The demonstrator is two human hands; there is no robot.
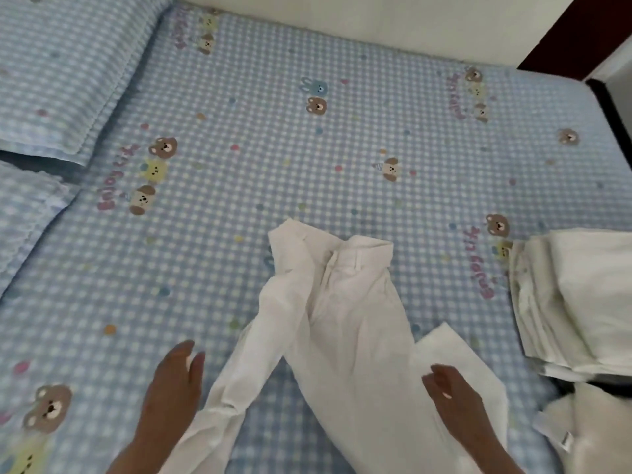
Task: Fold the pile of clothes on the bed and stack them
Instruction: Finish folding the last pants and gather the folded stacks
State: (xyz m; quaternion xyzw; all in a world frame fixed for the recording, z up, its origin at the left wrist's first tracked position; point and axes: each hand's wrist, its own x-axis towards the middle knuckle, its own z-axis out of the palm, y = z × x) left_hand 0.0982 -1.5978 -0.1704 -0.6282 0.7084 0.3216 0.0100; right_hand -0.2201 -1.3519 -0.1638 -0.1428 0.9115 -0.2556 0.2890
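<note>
on the bed (307,159), unfolded white trousers (345,323)

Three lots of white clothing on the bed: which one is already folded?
The stack of white garments at the right edge, neatly layered. The white trousers lie spread out between both hands; the crumpled white pile bottom right is unfolded.

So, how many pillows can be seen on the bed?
2. One pillow lies at the top left corner; the other pillow lies below it at the left edge, partly cut off. More may be outside view.
</note>
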